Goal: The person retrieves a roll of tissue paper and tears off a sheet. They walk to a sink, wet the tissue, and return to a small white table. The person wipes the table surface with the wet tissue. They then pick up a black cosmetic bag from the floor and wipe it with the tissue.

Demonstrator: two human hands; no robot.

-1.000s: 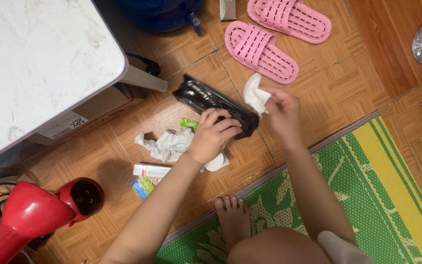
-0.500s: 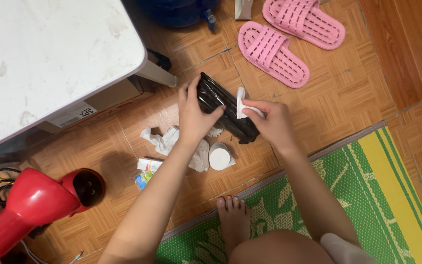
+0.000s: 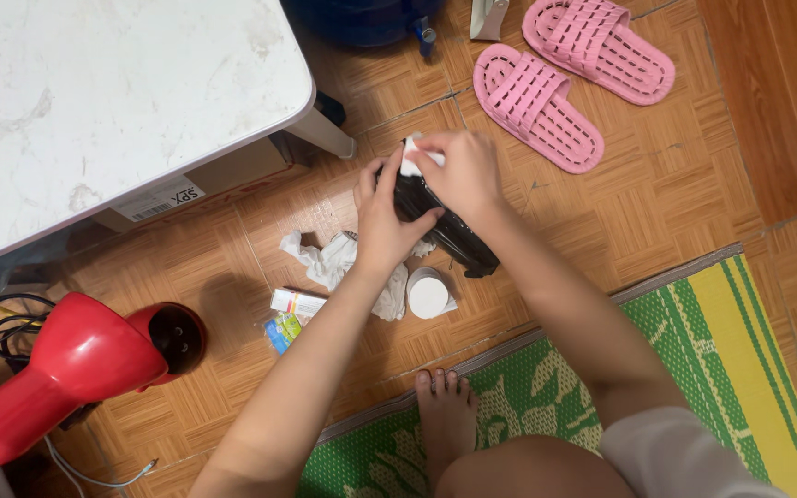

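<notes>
fingers (image 3: 389, 189) of the left hand (image 3: 386, 231) clamped round the near side of a glossy black bag (image 3: 445, 231) on the parquet floor (image 3: 638, 194). right hand (image 3: 463, 171) just beyond, fingers pinched on a white tissue (image 3: 412, 159) pressed to the bag's far end. near left: round white lid (image 3: 429, 297), crumpled tissues (image 3: 329, 261). farther right: pink slippers (image 3: 569, 78).
</notes>
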